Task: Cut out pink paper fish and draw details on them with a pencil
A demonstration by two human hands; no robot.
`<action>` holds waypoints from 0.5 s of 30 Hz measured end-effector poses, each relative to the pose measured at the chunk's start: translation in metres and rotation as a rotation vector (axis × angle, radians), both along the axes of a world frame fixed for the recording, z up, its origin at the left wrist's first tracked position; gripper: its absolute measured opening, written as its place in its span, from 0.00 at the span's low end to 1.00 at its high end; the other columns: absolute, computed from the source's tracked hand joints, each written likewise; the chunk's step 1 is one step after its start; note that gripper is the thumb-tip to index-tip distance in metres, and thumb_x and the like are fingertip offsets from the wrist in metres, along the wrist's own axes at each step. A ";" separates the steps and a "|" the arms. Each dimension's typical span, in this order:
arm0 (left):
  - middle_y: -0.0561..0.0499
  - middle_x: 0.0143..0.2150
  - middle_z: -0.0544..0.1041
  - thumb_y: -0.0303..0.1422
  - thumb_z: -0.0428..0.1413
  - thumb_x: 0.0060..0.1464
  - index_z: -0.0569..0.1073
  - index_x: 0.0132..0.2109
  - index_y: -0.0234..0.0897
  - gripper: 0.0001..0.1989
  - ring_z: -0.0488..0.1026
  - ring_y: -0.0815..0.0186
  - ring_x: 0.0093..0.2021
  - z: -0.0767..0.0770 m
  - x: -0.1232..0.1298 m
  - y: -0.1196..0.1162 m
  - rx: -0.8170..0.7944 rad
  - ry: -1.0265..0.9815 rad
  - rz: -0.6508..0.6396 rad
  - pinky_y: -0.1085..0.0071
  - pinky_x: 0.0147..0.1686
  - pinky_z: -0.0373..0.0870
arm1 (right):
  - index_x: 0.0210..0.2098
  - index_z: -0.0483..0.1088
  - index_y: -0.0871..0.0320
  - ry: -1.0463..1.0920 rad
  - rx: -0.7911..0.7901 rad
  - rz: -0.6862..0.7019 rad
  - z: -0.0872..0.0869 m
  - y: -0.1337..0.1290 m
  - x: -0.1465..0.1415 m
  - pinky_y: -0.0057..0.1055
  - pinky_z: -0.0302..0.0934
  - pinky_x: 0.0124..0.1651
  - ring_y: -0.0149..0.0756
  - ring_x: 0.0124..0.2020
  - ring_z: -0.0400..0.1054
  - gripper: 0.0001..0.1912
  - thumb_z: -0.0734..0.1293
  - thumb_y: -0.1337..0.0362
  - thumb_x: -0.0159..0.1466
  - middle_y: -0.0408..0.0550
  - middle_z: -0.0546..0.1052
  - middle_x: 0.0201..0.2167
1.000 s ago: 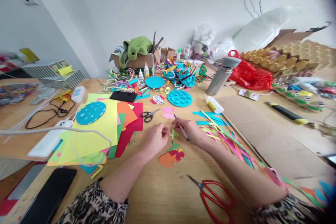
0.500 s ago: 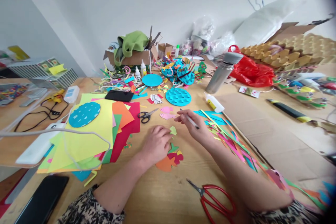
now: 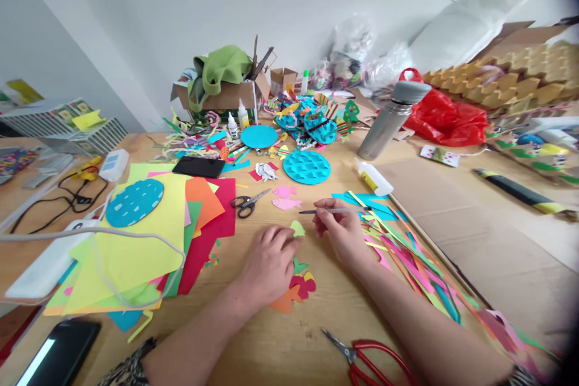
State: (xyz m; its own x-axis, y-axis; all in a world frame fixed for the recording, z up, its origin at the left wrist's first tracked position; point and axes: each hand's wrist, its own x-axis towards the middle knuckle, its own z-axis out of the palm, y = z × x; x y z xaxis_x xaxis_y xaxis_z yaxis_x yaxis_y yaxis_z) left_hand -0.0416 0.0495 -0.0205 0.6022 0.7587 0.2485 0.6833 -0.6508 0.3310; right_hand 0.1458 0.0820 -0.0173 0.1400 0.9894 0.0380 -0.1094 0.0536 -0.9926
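My left hand (image 3: 271,256) rests on the table with its fingers bent over a light green paper cutout (image 3: 297,228), which shows past the fingertips; what lies under the fingers is hidden. In my right hand (image 3: 341,232) is a slim grey pen (image 3: 348,210), held nearly level with one end pointing left. Two pink paper fish (image 3: 286,204) lie beyond the hands. Beside my left hand are a green cutout (image 3: 299,266), a red cutout (image 3: 306,287) and an orange cutout (image 3: 284,301).
Black scissors (image 3: 245,206) lie left of the fish, red-handled scissors (image 3: 362,357) near the front edge. Coloured sheets (image 3: 210,253) are stacked at left. At right are paper strips (image 3: 416,259), a glue bottle (image 3: 374,178), a steel bottle (image 3: 389,126) and cardboard (image 3: 470,223).
The pen in my right hand has swung from slanting to nearly level, pointing left. My left hand has stayed by the light green cutout. The whole view has shifted slightly.
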 end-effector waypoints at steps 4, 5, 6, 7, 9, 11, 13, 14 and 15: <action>0.45 0.54 0.74 0.20 0.50 0.56 0.73 0.56 0.34 0.21 0.64 0.55 0.56 0.000 0.001 0.001 -0.013 -0.049 0.008 0.55 0.59 0.66 | 0.32 0.66 0.56 -0.052 -0.010 0.024 -0.003 0.001 0.001 0.27 0.59 0.20 0.30 0.17 0.64 0.13 0.71 0.55 0.59 0.39 0.71 0.19; 0.45 0.54 0.73 0.19 0.51 0.55 0.73 0.55 0.34 0.21 0.64 0.55 0.56 0.000 0.001 0.001 -0.016 -0.051 0.007 0.55 0.59 0.66 | 0.31 0.66 0.56 -0.086 -0.012 0.028 -0.004 0.000 0.002 0.27 0.58 0.20 0.30 0.17 0.64 0.13 0.71 0.55 0.59 0.39 0.70 0.18; 0.44 0.54 0.73 0.19 0.51 0.55 0.74 0.54 0.35 0.21 0.64 0.55 0.57 0.000 0.001 0.001 -0.018 -0.049 0.010 0.54 0.59 0.66 | 0.30 0.66 0.57 -0.112 -0.016 0.034 -0.005 0.000 0.002 0.27 0.58 0.20 0.29 0.16 0.63 0.13 0.71 0.56 0.59 0.39 0.70 0.17; 0.44 0.54 0.73 0.19 0.51 0.54 0.74 0.54 0.35 0.21 0.63 0.54 0.57 0.000 0.000 0.001 -0.020 -0.046 0.017 0.54 0.59 0.66 | 0.30 0.67 0.57 -0.127 -0.020 0.041 -0.006 0.000 0.003 0.26 0.57 0.19 0.29 0.15 0.63 0.13 0.71 0.56 0.59 0.39 0.70 0.17; 0.42 0.55 0.71 0.19 0.51 0.54 0.75 0.54 0.35 0.21 0.63 0.54 0.58 0.000 0.000 0.001 -0.023 -0.043 0.031 0.53 0.58 0.67 | 0.29 0.67 0.57 -0.120 -0.039 0.062 -0.006 0.000 0.005 0.26 0.57 0.18 0.29 0.15 0.62 0.13 0.72 0.55 0.58 0.39 0.69 0.16; 0.42 0.56 0.70 0.19 0.52 0.54 0.76 0.53 0.36 0.21 0.62 0.53 0.59 0.000 -0.001 0.001 -0.028 -0.046 0.040 0.52 0.59 0.67 | 0.29 0.67 0.57 -0.093 -0.074 0.083 -0.007 0.001 0.007 0.27 0.59 0.18 0.30 0.15 0.63 0.14 0.72 0.55 0.58 0.40 0.70 0.16; 0.42 0.57 0.69 0.19 0.53 0.53 0.76 0.52 0.38 0.21 0.62 0.53 0.60 0.000 -0.002 0.001 -0.034 -0.054 0.046 0.50 0.60 0.66 | 0.29 0.67 0.57 -0.082 -0.101 0.083 -0.007 0.002 0.008 0.26 0.60 0.17 0.30 0.15 0.64 0.14 0.72 0.55 0.57 0.40 0.71 0.15; 0.42 0.59 0.69 0.19 0.53 0.53 0.77 0.52 0.39 0.21 0.61 0.52 0.61 -0.001 -0.003 0.001 -0.035 -0.057 0.047 0.49 0.60 0.65 | 0.29 0.66 0.57 -0.085 -0.105 0.080 -0.008 0.002 0.009 0.26 0.59 0.16 0.30 0.14 0.63 0.14 0.72 0.55 0.57 0.40 0.71 0.15; 0.42 0.60 0.68 0.19 0.53 0.53 0.76 0.52 0.39 0.21 0.59 0.52 0.63 -0.001 -0.003 0.002 -0.036 -0.057 0.044 0.49 0.62 0.63 | 0.29 0.66 0.57 -0.092 -0.104 0.078 -0.009 0.002 0.009 0.26 0.59 0.16 0.30 0.14 0.63 0.14 0.72 0.55 0.57 0.40 0.71 0.14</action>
